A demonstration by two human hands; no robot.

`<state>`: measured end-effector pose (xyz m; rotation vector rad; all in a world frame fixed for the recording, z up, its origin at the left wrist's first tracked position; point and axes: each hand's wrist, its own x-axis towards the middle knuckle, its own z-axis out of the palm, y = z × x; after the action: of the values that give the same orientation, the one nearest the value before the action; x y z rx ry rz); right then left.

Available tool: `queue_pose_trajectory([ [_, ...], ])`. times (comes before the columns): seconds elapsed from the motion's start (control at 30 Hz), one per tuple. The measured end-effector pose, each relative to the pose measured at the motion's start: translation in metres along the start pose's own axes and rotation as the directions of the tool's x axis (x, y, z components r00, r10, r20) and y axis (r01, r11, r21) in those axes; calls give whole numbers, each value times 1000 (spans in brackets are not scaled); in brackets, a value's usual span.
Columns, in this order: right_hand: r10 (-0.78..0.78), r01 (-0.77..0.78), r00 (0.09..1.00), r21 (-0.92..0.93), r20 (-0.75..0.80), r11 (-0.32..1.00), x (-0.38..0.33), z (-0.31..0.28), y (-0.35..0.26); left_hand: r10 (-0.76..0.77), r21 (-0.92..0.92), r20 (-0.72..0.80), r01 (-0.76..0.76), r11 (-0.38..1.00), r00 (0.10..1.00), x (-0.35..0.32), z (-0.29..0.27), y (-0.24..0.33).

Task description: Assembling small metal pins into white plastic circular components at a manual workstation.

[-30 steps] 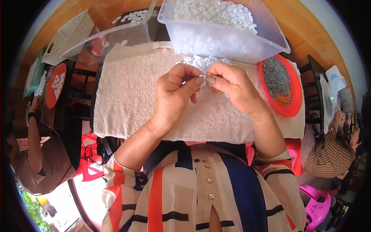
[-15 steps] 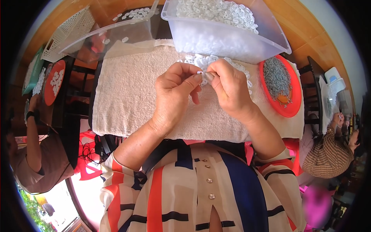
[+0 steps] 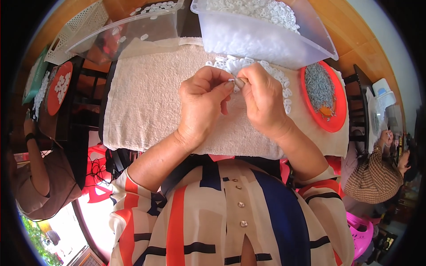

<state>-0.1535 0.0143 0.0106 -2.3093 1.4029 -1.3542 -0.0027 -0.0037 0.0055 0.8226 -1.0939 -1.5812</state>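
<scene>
A small white piece [image 3: 236, 88] was held aloft over the far middle of a beige towel [image 3: 151, 97] as I followed the head feed from my remote post. The left hand [image 3: 202, 102] grasped it between thumb and forefinger; the right hand [image 3: 266, 102] met it in a tight pinch, and I could not tell whether those fingers also hid a second part. Over the past second the right hand had rolled inward and the two pinches had drawn together, baring more of the loose white pieces [image 3: 228, 64] strewn across the towel's far side; I read that as a firmer hold on a piece not yet finished with. At the towel's right end sat a red dish [image 3: 341, 102] heaped with slender grey pieces [image 3: 320, 86] and something orange [image 3: 326, 111]. Past the towel's far edge stood a translucent bin [image 3: 262, 42] of many more white pieces, with a clear container [image 3: 146, 40] at the far left corner and a white basket [image 3: 80, 31] beyond. In the room, one co-worker [image 3: 44, 181] was well to the towel's left, near a red plate [image 3: 53, 105] of white pieces, another [image 3: 375, 177] well to its right, with a pink stool [image 3: 361, 237] off its near right corner.
</scene>
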Motion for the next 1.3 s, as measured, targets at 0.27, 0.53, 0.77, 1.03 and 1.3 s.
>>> queue_pose_trajectory([
  [0.27,251,-253,967,263,41,931,-3,-2,5,-170,-141,-7,167,976,985,2,2,10],
  [0.53,221,-224,974,203,42,953,0,-6,1,-203,-67,32,204,977,979,2,-2,10],
  [0.77,109,-106,994,111,-18,988,0,-3,0,-241,-216,45,245,945,969,3,-3,10],
  [1.03,-75,72,991,-33,-112,997,-3,6,2,-274,-254,80,285,924,959,4,-6,8],
  [1.3,-58,62,988,25,-146,998,-5,15,1,-333,-271,115,352,896,936,5,-10,8],
])
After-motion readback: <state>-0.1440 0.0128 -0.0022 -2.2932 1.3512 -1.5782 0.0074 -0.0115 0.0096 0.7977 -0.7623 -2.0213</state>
